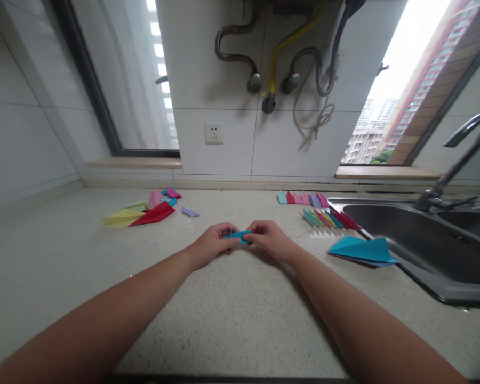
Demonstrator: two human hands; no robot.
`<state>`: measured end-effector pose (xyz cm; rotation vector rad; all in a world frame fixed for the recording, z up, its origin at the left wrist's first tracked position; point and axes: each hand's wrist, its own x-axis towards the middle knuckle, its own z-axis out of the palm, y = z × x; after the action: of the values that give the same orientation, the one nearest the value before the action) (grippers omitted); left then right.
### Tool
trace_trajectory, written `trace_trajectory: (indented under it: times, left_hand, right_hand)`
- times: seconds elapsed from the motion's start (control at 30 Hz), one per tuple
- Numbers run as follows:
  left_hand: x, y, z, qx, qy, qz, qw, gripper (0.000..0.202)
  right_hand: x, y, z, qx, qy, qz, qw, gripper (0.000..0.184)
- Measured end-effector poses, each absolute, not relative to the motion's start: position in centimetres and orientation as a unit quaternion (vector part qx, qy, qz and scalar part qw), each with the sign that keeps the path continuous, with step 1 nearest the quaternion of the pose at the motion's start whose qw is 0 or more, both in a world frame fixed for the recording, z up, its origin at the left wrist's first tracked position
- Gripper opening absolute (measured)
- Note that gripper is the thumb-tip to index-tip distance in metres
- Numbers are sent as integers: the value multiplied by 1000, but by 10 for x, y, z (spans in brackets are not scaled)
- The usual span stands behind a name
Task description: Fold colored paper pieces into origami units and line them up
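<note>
A small folded piece of blue paper [238,236] is pinched between both my hands just above the speckled countertop [232,314]. My left hand [211,245] grips its left end with fingers closed. Closed the same way, my right hand [269,238] holds the right end. Most of the paper is hidden by my fingers.
Yellow, red and pink folded papers [140,214] lie at the back left, with a small purple piece [190,212] beside them. Rows of small coloured folded pieces [304,198] [331,218] sit at the back right. Blue folded sheets [363,250] rest at the steel sink's [436,290] edge, under a faucet [460,160].
</note>
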<state>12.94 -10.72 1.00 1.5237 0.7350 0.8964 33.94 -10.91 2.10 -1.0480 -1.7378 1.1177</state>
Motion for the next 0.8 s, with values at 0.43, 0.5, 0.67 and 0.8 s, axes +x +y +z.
trace_trajectory:
  times: [0.43,0.5,0.67,0.8]
  left_hand:
    - [130,-108,11,618,316,363,622,32]
    - [130,-108,11,617,315,364,622,32]
    - [128,-106,10,629,306,356,620,28]
    - [127,-106,9,639,296,350,617,27]
  right_hand:
    - [339,-112,22,-378,-698,487,365,22]
    - [339,-112,22,-380,-696,490,362,22]
    - [340,-113,24,-388,-693,495,351,17]
    - [342,-114,29,-388,-696,503,336,16]
